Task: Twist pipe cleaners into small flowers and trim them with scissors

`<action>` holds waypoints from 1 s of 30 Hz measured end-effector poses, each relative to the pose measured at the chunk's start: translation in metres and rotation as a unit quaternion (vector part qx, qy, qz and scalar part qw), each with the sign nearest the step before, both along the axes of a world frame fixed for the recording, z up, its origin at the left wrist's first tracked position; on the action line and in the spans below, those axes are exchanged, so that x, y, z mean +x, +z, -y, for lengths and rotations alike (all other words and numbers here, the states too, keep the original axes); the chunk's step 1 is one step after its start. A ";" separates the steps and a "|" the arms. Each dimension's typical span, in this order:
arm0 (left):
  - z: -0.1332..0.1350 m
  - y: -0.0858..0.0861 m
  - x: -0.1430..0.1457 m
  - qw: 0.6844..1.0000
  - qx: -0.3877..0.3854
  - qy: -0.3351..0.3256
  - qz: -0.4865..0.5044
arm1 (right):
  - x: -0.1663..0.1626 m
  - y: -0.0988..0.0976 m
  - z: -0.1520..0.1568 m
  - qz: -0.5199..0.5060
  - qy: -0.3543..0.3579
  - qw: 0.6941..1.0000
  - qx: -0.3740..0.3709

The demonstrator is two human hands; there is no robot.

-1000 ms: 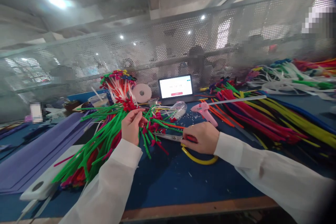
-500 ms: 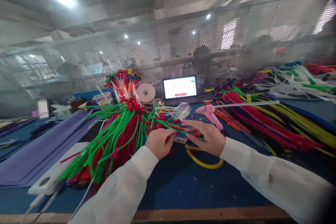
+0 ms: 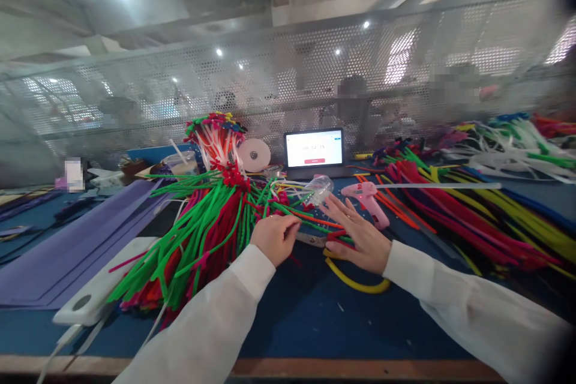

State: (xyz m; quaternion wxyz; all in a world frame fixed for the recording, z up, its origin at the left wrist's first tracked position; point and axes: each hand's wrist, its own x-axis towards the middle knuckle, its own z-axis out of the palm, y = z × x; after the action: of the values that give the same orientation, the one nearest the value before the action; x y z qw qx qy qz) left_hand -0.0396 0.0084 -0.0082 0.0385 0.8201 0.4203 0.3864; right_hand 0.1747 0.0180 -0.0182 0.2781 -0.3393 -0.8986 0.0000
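On the bright screen of the tablet (image 3: 314, 154), which stands near the centre of the frame, one can read the number (image 3: 314, 147) "00 52 15", written as three pairs of digits in thin, dark characters. Under it, at the lower part of the screen, a red button (image 3: 314, 161) carries pale lettering, but this is too small for reading. The blue mark (image 3: 337, 138) in the screen's upper right corner is equally illegible.
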 end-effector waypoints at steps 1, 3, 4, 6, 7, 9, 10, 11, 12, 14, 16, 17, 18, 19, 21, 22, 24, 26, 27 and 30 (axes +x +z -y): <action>-0.003 0.000 -0.003 1.000 0.015 0.015 0.005 | 0.000 0.002 -0.001 -0.010 0.000 1.000 0.003; -0.009 0.003 -0.013 0.997 0.039 0.063 0.004 | 0.001 0.006 -0.001 -0.039 0.000 0.999 -0.001; -0.013 0.004 -0.018 0.994 0.048 0.095 0.001 | 0.002 0.009 -0.001 -0.055 0.002 0.998 -0.006; -0.018 0.008 -0.030 0.984 0.056 0.169 -0.016 | 0.003 0.013 -0.001 -0.081 0.009 0.997 -0.019; -0.021 0.010 -0.035 0.976 0.057 0.207 -0.031 | 0.003 0.014 -0.001 -0.088 0.011 0.996 -0.027; -0.025 0.012 -0.044 0.964 0.043 0.255 -0.062 | 0.003 0.015 -0.001 -0.099 0.013 0.994 -0.040; -0.026 0.012 -0.048 0.961 0.032 0.265 -0.072 | 0.003 0.014 -0.001 -0.101 0.015 0.994 -0.045; -0.028 0.012 -0.050 0.960 0.022 0.267 -0.080 | 0.003 0.013 -0.001 -0.102 0.016 0.994 -0.047; -0.029 0.011 -0.052 0.961 0.013 0.264 -0.086 | 0.003 0.012 -0.001 -0.103 0.018 0.993 -0.046; -0.032 0.008 -0.053 0.964 0.003 0.250 -0.093 | 0.003 0.010 -0.001 -0.100 0.023 0.994 -0.044; -0.034 0.006 -0.052 0.968 0.000 0.231 -0.101 | 0.003 0.009 -0.001 -0.098 0.025 0.994 -0.041; -0.034 0.006 -0.051 0.970 0.001 0.220 -0.105 | 0.003 0.009 -0.001 -0.098 0.026 0.994 -0.040; -0.035 0.006 -0.050 0.972 0.003 0.209 -0.107 | 0.003 0.009 -0.001 -0.097 0.027 0.994 -0.039; -0.035 0.006 -0.050 0.974 0.007 0.201 -0.109 | 0.003 0.009 -0.001 -0.097 0.028 0.994 -0.037; -0.035 0.008 -0.050 0.975 0.019 0.195 -0.106 | 0.004 0.009 -0.001 -0.097 0.030 0.994 -0.034; -0.035 0.009 -0.051 0.974 0.025 0.199 -0.102 | 0.004 0.009 -0.001 -0.097 0.029 0.994 -0.034; -0.036 0.010 -0.054 0.970 0.046 0.223 -0.084 | 0.004 0.010 0.000 -0.096 0.024 0.994 -0.036; -0.038 0.011 -0.060 0.962 0.069 0.259 -0.055 | 0.004 0.010 0.000 -0.095 0.022 0.994 -0.040; -0.040 0.011 -0.063 0.957 0.076 0.278 -0.044 | 0.004 0.010 0.000 -0.095 0.022 0.994 -0.042; -0.044 0.011 -0.071 0.948 0.066 0.308 -0.043 | 0.003 0.010 0.000 -0.093 0.021 0.994 -0.048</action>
State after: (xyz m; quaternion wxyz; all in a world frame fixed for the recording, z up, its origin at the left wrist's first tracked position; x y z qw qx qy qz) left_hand -0.1109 0.0523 0.0031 -0.1547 0.6671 0.6277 0.3703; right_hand 0.1782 0.0177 -0.0080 0.3435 -0.3316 -0.8750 0.0802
